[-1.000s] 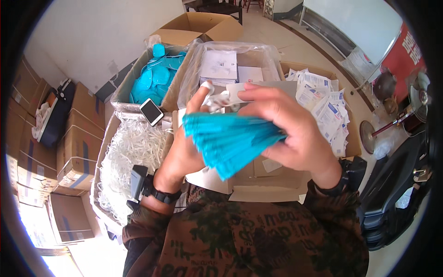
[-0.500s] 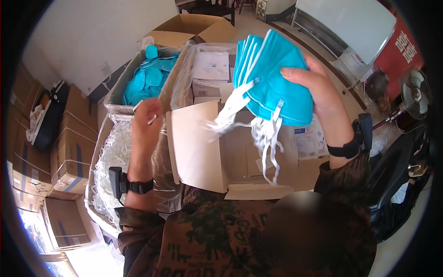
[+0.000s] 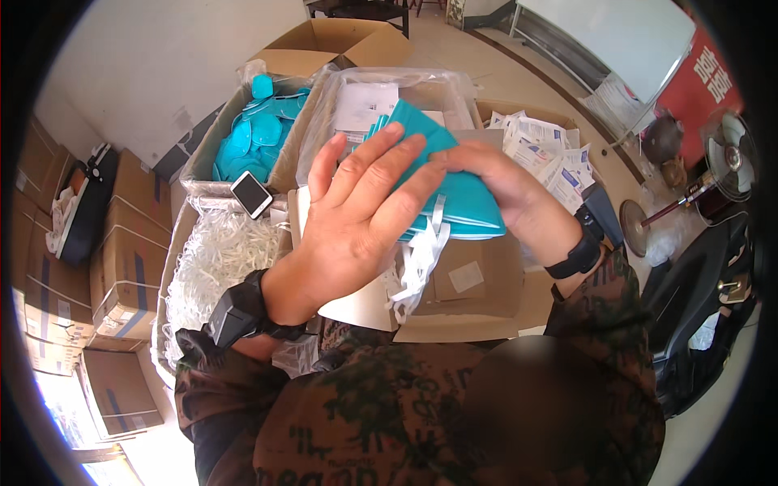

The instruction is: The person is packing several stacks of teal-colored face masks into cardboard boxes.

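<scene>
Masks (image 3: 463, 194) in R hand (image 3: 501, 180), box (image 3: 176, 263) w/ straps (image 3: 219, 263), ctn (image 3: 489, 108) w/ pkts (image 3: 541, 154)

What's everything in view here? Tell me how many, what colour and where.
mask stack: several, teal, held at centre
stack straps: several, white, below it
teal pieces: many, teal, upper left
phone: one, white, left of centre
loose straps: many, white, left
printed sheets: count unclear, white, top centre
packets: many, white, right of centre
open boxes: at least five, brown, around centre
strapped cartons: several, brown, far left
furniture: count unclear, dark, top
fan: one, silver and dark, right
board: one, white, top right
banner: one, red, far right
black object, kind unclear: one, right
patterned shirt: one, brown and green, bottom
wristbands: two, black, both wrists
left grip: one, bare, spread over mask stack
right grip: one, bare, holding stack's right side
</scene>
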Available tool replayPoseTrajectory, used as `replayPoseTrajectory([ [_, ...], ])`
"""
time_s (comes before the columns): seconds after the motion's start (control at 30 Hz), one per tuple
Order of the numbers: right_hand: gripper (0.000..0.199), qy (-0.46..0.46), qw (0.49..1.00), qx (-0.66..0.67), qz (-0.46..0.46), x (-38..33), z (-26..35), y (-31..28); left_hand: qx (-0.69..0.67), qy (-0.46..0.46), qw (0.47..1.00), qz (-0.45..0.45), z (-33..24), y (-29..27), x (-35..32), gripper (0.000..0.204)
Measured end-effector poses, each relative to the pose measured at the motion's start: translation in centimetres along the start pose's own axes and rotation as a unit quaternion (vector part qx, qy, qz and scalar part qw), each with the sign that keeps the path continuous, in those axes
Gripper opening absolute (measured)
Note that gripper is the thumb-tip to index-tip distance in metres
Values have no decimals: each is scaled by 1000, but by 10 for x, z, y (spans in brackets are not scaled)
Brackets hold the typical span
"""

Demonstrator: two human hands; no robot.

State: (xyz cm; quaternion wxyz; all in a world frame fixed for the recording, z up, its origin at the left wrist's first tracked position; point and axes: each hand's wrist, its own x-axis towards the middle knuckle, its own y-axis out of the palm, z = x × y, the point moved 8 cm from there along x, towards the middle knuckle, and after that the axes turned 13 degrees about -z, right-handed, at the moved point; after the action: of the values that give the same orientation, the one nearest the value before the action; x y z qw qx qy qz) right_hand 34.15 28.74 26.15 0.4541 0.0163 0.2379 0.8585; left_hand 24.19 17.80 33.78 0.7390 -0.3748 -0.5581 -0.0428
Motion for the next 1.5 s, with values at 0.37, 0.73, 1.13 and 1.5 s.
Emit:
replayPoseTrajectory([
  [0.37, 49, -56, 996, -63, 40, -31, -67, -11, 15, -27, 998, 50, 29, -5, -3, 34],
  [0.73, 24, -136, 954, -267, 4, -65, -8, 16, -81, -131, 970, 190, 36, 1, -35, 31],
  [1.13, 18, -359, 579, -697, 224, -138, -1, 91, -298, -86, 882, 354, -30, -30, -67, 29],
  [1.5, 11, -25, 923, -363, -125, -95, 19, -37, 12, -116, 948, 297, 38, -55, -55, 33],
])
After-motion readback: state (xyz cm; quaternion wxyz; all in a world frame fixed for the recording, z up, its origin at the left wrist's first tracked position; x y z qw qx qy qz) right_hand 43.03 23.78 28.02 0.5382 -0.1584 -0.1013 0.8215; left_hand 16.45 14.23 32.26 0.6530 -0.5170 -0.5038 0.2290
